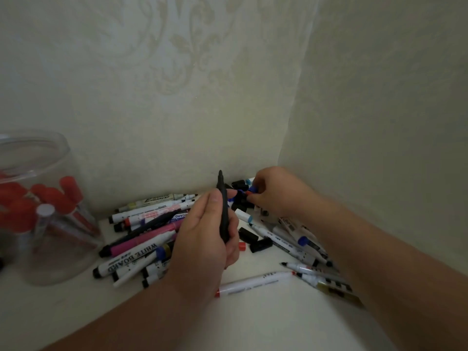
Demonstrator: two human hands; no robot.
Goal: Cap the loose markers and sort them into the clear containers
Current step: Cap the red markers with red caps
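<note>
My left hand (205, 239) grips a black uncapped marker (223, 206) upright, tip pointing up, above the pile. My right hand (277, 192) reaches into the heap of loose caps (243, 196) in the wall corner, its fingertips curled among red and blue caps; whether it pinches one I cannot tell. Several loose markers (141, 231) lie in a pile to the left of my left hand, and more markers (298, 247) lie under my right forearm. A clear container (38, 249) at the left holds red-capped markers.
The white tabletop (253, 320) ends at two wallpapered walls that meet in a corner behind the caps. A white marker with a red end (253, 283) lies alone near the front. Black caps (255, 240) lie between the hands.
</note>
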